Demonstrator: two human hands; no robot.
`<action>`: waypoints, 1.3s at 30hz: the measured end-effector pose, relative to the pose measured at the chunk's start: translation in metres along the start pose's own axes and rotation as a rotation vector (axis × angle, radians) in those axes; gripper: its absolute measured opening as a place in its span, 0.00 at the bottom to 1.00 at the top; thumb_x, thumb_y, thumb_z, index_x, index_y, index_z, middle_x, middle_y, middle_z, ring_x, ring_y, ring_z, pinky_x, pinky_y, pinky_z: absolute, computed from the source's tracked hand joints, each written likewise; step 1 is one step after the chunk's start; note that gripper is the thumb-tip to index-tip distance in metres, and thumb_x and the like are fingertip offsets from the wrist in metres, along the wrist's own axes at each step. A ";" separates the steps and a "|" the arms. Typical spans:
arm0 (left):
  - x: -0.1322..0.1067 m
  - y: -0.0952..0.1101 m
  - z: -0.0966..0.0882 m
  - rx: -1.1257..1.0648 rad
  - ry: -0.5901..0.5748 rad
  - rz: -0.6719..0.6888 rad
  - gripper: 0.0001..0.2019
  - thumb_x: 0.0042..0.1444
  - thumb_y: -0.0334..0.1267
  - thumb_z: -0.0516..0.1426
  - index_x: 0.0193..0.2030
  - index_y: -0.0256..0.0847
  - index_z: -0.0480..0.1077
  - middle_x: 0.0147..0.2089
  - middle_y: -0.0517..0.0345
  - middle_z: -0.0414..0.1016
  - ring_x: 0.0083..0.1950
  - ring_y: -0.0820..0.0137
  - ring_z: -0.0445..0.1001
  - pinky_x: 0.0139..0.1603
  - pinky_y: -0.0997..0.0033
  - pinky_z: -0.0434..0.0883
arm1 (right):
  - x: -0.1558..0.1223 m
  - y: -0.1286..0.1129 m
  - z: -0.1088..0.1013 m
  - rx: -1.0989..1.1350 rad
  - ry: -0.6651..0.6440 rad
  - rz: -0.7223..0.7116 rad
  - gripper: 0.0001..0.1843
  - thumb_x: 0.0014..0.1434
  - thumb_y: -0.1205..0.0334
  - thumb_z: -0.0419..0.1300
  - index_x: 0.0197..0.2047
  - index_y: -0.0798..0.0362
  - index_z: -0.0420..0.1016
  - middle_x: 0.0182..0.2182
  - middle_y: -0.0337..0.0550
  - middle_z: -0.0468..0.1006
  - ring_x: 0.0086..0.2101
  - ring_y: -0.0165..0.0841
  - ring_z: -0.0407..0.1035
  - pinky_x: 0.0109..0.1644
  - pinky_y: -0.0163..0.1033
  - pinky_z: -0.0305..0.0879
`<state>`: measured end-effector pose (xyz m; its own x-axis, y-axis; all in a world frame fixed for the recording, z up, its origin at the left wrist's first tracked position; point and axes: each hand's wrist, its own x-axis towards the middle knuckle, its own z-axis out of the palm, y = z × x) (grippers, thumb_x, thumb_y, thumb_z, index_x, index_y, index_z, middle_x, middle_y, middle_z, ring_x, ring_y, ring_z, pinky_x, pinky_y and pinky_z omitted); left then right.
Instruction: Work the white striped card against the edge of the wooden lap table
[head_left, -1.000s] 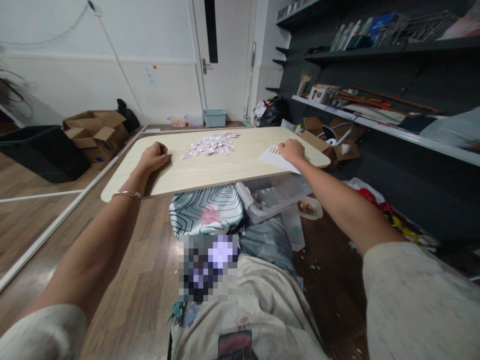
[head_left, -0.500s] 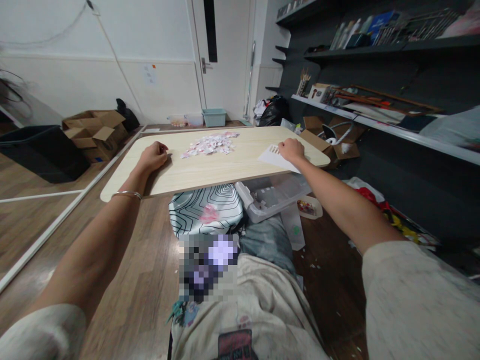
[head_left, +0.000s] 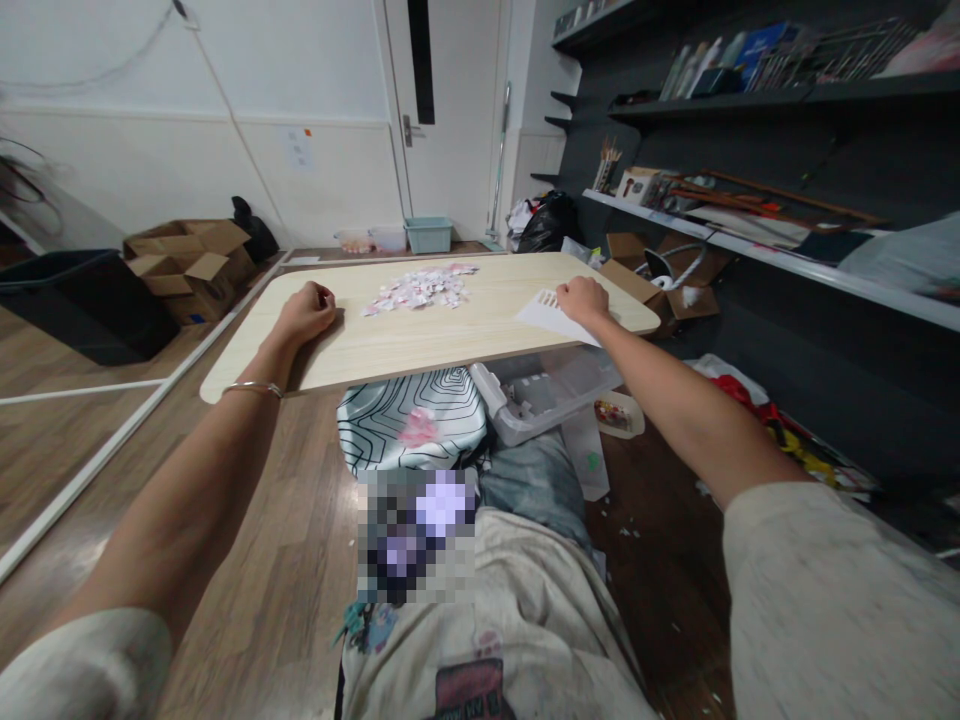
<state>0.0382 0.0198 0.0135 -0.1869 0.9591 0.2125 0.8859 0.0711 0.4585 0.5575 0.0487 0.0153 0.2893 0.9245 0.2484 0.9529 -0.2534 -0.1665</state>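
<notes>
On the pale wooden tabletop, my left hand rests near the left end with its fingers curled in a pinch. Whatever is between those fingertips, if anything, is too small to make out. A loose heap of small white and pink paper pieces lies on the board between my hands. Towards the right end, my right hand is closed on a white sheet with a row of small tan rectangles. The hand covers part of that sheet.
Below the board's near edge are an open clear plastic box, a patterned cushion-like item and a small tray. A black bin and cardboard boxes stand left. Dark shelves line the right wall.
The fingers of my left hand have shifted slightly, and a small pale bit seen by its fingertips before no longer shows. My right hand and the sheet look unmoved.
</notes>
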 end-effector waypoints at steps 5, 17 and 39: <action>0.003 -0.004 0.001 0.016 -0.008 0.011 0.08 0.83 0.34 0.58 0.60 0.36 0.78 0.52 0.46 0.84 0.54 0.56 0.74 0.59 0.59 0.70 | -0.002 -0.002 -0.002 -0.005 -0.006 0.002 0.32 0.91 0.58 0.53 0.78 0.66 0.91 0.73 0.80 0.89 0.75 0.64 0.84 0.79 0.56 0.77; 0.001 0.000 0.002 0.085 0.000 -0.024 0.15 0.82 0.38 0.57 0.66 0.37 0.80 0.62 0.36 0.89 0.65 0.46 0.84 0.70 0.51 0.79 | 0.003 0.002 0.003 0.005 0.019 0.003 0.31 0.91 0.57 0.55 0.76 0.66 0.92 0.71 0.78 0.91 0.74 0.62 0.85 0.79 0.55 0.79; 0.010 -0.009 0.009 0.018 0.053 -0.017 0.18 0.66 0.44 0.64 0.62 0.49 0.78 0.49 0.45 0.87 0.61 0.41 0.85 0.67 0.46 0.82 | 0.000 -0.001 -0.001 -0.012 -0.003 0.001 0.31 0.91 0.59 0.54 0.76 0.68 0.92 0.73 0.80 0.89 0.74 0.63 0.85 0.78 0.55 0.79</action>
<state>0.0322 0.0312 0.0041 -0.2235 0.9419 0.2508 0.8900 0.0923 0.4465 0.5563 0.0484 0.0164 0.2903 0.9250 0.2451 0.9536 -0.2580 -0.1554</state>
